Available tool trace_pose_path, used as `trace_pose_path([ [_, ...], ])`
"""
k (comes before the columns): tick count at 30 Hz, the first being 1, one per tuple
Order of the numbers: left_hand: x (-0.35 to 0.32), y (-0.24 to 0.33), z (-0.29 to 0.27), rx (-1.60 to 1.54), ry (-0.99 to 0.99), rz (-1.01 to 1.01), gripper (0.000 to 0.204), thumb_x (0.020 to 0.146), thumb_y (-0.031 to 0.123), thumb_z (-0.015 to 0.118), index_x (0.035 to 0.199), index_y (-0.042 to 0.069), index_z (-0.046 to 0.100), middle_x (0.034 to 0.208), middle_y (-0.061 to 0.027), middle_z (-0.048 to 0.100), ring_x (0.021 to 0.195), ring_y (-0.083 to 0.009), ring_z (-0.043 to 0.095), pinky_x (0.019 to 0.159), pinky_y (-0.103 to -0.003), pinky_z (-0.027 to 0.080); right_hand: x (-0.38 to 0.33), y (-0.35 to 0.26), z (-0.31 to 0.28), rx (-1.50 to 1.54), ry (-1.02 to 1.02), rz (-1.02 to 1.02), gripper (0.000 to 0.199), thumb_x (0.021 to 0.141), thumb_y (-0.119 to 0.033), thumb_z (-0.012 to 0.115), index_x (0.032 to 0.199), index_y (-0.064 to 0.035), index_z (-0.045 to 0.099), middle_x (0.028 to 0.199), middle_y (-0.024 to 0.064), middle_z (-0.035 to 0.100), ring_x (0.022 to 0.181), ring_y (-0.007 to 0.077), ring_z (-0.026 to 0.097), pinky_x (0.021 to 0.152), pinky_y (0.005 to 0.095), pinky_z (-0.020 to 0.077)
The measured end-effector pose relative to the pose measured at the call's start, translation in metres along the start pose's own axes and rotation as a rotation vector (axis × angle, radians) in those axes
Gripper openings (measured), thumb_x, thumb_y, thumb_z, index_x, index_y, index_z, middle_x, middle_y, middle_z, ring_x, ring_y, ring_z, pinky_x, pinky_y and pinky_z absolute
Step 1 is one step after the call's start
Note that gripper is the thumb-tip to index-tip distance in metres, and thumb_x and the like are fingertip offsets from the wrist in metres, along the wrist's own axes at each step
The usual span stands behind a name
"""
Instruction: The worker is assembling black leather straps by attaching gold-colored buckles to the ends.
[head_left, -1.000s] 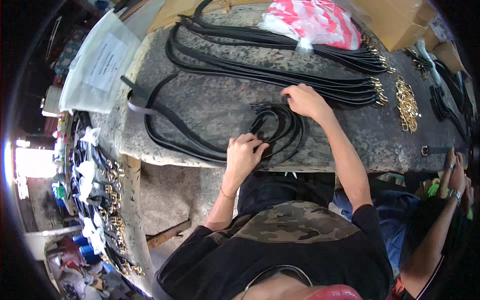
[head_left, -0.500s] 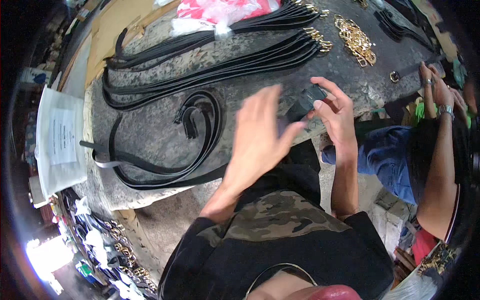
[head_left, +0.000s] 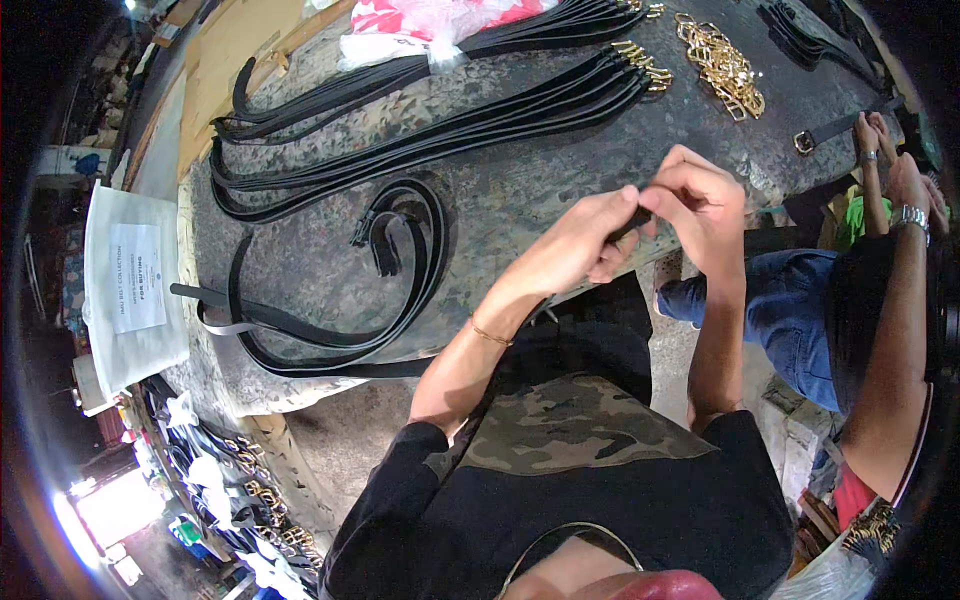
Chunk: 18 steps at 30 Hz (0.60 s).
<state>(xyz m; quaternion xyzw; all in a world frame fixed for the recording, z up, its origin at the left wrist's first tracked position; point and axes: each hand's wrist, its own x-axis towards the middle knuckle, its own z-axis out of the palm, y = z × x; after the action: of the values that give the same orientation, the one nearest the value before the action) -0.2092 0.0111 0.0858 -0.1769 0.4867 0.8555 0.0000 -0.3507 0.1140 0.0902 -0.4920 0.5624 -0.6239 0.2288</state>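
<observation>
Close together over the table's near edge, my two hands meet at the fingertips. My left hand [head_left: 595,235] is closed, its thumb raised against a small dark piece that looks like the end of a black strap [head_left: 627,222]. Thumb and bent fingers of my right hand [head_left: 705,205] pinch at the same spot; most of what they hold is hidden. To the left on the table lie loosely curled black belt straps [head_left: 437,240]. Their lower run passes behind my left forearm, so I cannot see whether it joins the held piece.
Beyond my hands lie bundles of black belts with gold buckles [head_left: 440,130] and a heap of gold buckles [head_left: 722,70]. A red and white plastic bag [head_left: 430,25] sits at the back, a white bin [head_left: 135,340] at the left. People's arms [head_left: 885,350] are at the right.
My left hand, which was spread and blurred, has moved right and closed beside my right hand. The dark piece my right hand held up is now mostly covered by fingers. The view shifted slightly.
</observation>
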Motion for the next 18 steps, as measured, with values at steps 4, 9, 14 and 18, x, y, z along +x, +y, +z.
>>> trace_pose_path([
  [4,-0.013,-0.001,-0.027,-0.071,-0.132,-0.099,0.039,0.102,0.025,0.034,0.089,-0.003,0.057,0.063,-0.001,0.05,0.048,-0.0095,0.044,0.044,-0.023,0.034,0.0,0.001,0.004,-0.248,0.114,0.041,0.021,0.087,-0.008,0.069,0.073,0.0041,0.059,0.067,0.002,0.051,0.056,0.0066,0.045,0.049,0.0229,0.033],
  [9,-0.024,0.001,-0.016,-0.011,-0.048,0.05,0.033,0.098,0.014,0.033,0.102,-0.007,0.058,0.084,-0.0095,0.064,0.06,-0.0126,0.053,0.054,-0.023,0.043,-0.002,0.006,0.018,-0.438,0.237,0.061,0.031,0.093,-0.017,0.061,0.072,0.0046,0.053,0.062,0.0055,0.045,0.054,0.0111,0.04,0.05,0.0298,0.033],
  [14,-0.031,0.008,-0.009,0.188,0.014,0.094,0.032,0.098,0.012,0.032,0.103,-0.006,0.057,0.081,-0.0091,0.064,0.056,-0.0081,0.049,0.051,-0.023,0.038,-0.003,-0.003,0.014,-0.088,0.325,0.359,0.017,0.093,-0.012,0.061,0.086,0.0034,0.063,0.065,0.0015,0.053,0.062,0.0063,0.046,0.055,0.0266,0.0392],
  [18,-0.036,0.008,-0.012,0.175,0.047,0.091,0.033,0.099,0.014,0.031,0.104,-0.004,0.058,0.075,-0.0069,0.063,0.054,-0.0071,0.046,0.05,-0.023,0.037,-0.01,-0.02,0.027,-0.017,0.181,0.227,0.033,0.085,-0.002,0.068,0.116,0.0014,0.06,0.08,0.0032,0.065,0.071,0.0073,0.058,0.064,0.02,0.0479],
])
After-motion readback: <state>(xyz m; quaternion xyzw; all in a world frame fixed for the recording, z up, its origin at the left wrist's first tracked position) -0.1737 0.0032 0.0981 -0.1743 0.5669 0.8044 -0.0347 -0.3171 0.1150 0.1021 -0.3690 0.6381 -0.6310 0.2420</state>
